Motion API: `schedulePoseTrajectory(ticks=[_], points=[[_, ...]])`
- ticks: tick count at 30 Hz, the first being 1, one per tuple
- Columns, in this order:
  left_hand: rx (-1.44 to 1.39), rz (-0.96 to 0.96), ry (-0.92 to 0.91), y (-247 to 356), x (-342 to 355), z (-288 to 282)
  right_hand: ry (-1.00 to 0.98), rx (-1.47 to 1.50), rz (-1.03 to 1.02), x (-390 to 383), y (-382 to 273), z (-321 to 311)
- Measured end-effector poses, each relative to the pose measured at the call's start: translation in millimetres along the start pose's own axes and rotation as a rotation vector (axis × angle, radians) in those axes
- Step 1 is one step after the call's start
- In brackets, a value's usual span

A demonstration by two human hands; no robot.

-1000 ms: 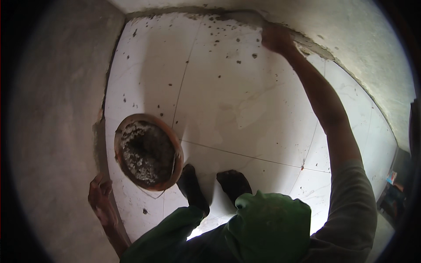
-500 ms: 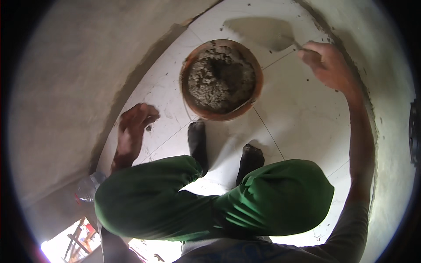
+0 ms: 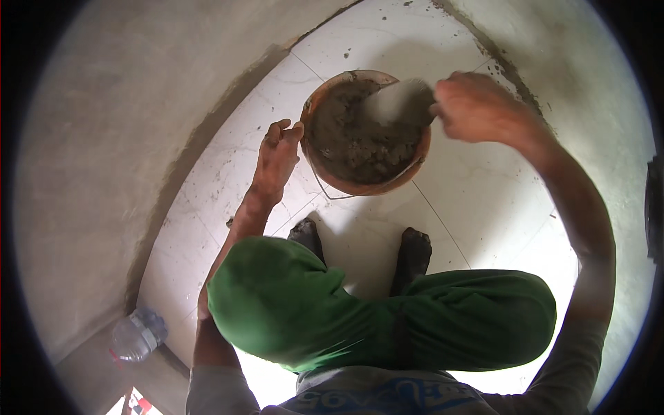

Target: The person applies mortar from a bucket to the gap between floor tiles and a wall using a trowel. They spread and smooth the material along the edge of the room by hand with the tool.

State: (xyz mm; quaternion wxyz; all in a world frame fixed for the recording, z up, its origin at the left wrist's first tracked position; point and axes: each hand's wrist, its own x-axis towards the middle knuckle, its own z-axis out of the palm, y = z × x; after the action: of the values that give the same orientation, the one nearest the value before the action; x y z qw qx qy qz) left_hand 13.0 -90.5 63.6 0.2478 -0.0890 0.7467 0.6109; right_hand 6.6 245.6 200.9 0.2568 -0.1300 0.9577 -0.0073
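Observation:
An orange-brown bucket (image 3: 384,185) of wet grey mortar (image 3: 360,145) sits on the white tiles, its wire handle hanging on the near side. My right hand (image 3: 477,107) grips a trowel, whose motion-blurred blade (image 3: 391,104) is in the bucket at the upper right. My left hand (image 3: 280,152) is at the bucket's left edge, fingers curled onto the rim.
Plastered walls (image 3: 111,159) close in on both sides of the tiled floor (image 3: 214,194), with rough mortar along their bases. A clear plastic jug (image 3: 138,335) lies at the lower left. My dark-socked feet (image 3: 411,252) are just below the bucket.
My right hand has brought the trowel down from the wall base, over the floor and into the bucket. My left hand has moved up to the rim. The mortar's surface now looks darker and disturbed.

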Motion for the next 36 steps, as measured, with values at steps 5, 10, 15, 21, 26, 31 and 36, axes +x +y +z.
schedulePoseTrajectory(ticks=[5, 10, 15, 21, 26, 31, 36], points=[[-0.249, 0.010, -0.096, -32.9, 35.0, -3.3, 0.178, -0.106, 0.049, 9.9, -5.9, 8.0], [-0.330, 0.011, -0.080, -39.1, 37.4, 4.5, -0.193, 0.176, 0.221, 52.2, -30.7, 29.7], [-0.419, -0.036, -0.031, -55.6, 23.8, -19.1, -0.283, 0.781, 0.310, 21.4, -27.6, 37.8], [-0.529, 0.012, -0.005, -71.0, 11.3, -55.7, -0.191, 1.135, 0.313, 14.1, -57.1, 42.8], [-0.496, -0.050, 0.139, -72.8, -18.4, -105.3, 0.009, 1.350, 0.239, 57.4, -56.8, 49.5], [-0.440, -0.111, 0.271, -81.6, -44.5, -155.4, 0.422, 1.583, 0.255, 121.6, -38.5, 102.4], [-0.378, -0.142, 0.392, -95.9, -68.1, -203.4, 0.688, 1.861, 0.388, 178.5, -33.8, 120.3]])
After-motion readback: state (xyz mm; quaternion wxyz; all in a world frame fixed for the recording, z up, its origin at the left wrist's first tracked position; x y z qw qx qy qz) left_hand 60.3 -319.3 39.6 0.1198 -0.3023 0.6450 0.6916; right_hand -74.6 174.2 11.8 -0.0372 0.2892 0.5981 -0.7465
